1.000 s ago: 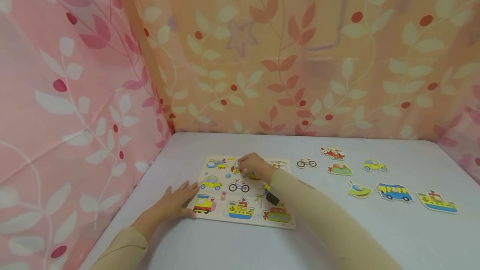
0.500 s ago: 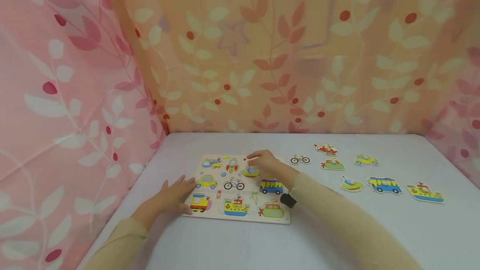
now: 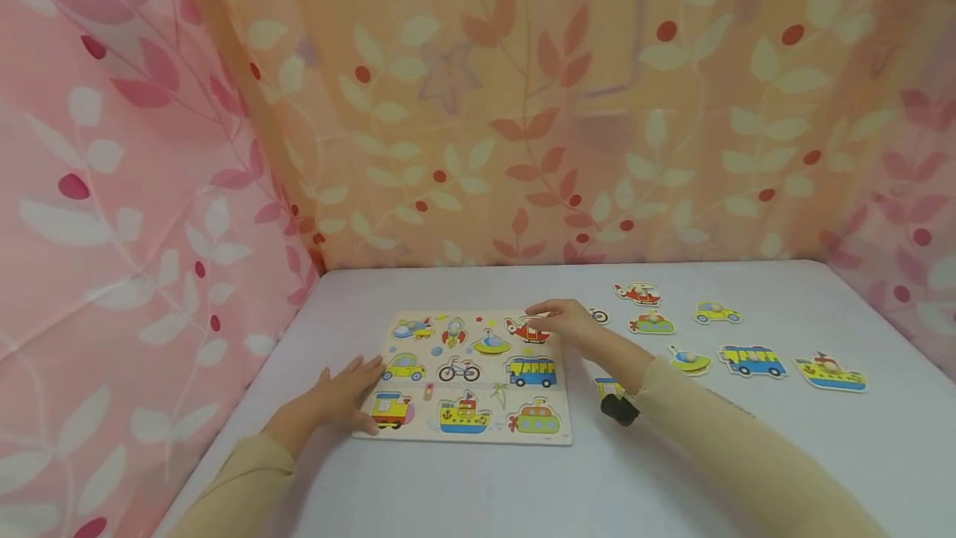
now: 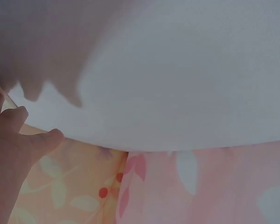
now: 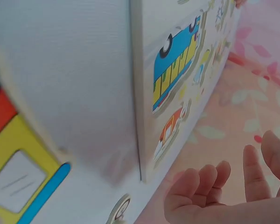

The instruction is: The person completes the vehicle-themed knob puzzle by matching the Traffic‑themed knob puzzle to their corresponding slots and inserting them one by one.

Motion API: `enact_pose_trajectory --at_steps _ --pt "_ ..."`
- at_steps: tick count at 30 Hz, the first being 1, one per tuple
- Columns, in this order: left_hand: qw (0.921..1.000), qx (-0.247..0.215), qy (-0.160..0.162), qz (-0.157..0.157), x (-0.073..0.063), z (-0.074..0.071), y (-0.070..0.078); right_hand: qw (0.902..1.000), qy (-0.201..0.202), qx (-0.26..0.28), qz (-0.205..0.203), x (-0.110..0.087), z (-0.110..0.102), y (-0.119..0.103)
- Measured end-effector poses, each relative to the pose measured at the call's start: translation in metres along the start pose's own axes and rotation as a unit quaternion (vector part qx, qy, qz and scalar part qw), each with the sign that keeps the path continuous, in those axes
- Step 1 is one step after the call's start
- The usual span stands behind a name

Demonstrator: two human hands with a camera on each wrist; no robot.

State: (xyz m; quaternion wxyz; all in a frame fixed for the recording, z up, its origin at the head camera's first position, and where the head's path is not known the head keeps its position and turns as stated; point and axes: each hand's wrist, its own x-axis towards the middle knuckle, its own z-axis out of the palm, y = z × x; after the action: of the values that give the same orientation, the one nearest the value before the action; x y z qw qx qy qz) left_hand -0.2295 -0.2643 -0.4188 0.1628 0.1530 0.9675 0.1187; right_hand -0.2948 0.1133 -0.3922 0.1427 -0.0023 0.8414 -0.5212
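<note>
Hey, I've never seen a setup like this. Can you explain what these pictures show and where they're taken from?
There's no robot here, just a person's two bare hands. The wide picture comes from a camera on the head, looking forward and down; the two closer ones come from cameras on the left and right wrists. On the pale table lies a picture board. Loose pieces lie to its right: a helicopter, submarine, car, flying saucer, bus, ship and, partly hidden, a bicycle and train. The left hand rests at the board's left edge; the right hand is by its far right corner. Neither holds a piece.
</note>
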Motion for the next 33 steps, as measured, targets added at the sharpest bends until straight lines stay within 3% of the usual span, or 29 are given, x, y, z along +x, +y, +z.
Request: enact_pose_trajectory --at_steps 11,33 --pt "0.9998 -0.013 0.012 0.004 0.003 0.008 -0.006 0.9999 0.008 -0.006 -0.002 -0.016 -0.034 0.022" --pt "0.9996 -0.023 0.015 -0.009 0.004 0.011 -0.013 0.9996 0.02 -0.021 0.006 -0.033 -0.07 0.044"
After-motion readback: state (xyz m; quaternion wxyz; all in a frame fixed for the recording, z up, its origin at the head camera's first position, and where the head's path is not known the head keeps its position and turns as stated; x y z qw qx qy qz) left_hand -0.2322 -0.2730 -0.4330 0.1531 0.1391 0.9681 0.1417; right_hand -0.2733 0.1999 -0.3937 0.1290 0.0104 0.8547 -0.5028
